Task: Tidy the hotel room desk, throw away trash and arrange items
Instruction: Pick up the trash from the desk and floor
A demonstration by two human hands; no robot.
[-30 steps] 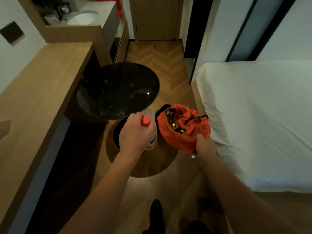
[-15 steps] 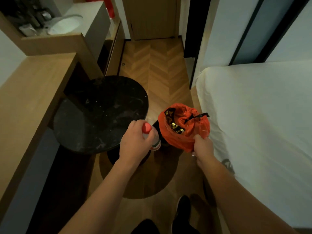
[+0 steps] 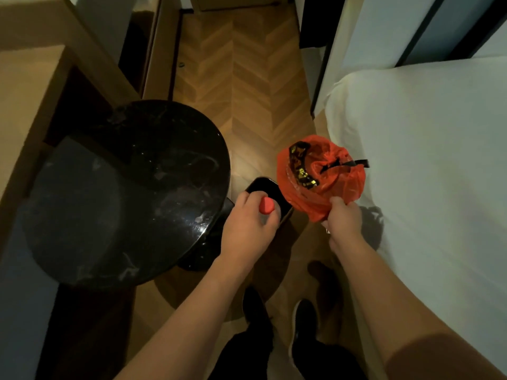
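The left hand point(image 3: 247, 229) is curled round a bottle with a red cap point(image 3: 266, 205), holding it cap-up right over the near rim of the dark bin point(image 3: 270, 192) on the floor. The right hand point(image 3: 344, 219) pinches the lower edge of a crumpled orange bag point(image 3: 319, 176), which hangs just beyond the bin's right side, its black tie sticking out toward the bed point(image 3: 428, 174).

The step looks like dropping both pieces of trash. The bin's mouth is small and partly hidden by the bottle hand, so it seems best to bring the bottle squarely over the opening before letting go, then swing the bag in above it and release low so that nothing spills.

Room is tight: the round black table point(image 3: 131, 187) overhangs close on the bin's left, and the bed edge stands near on its right. The wooden floor point(image 3: 241, 83) beyond the bin lies open.
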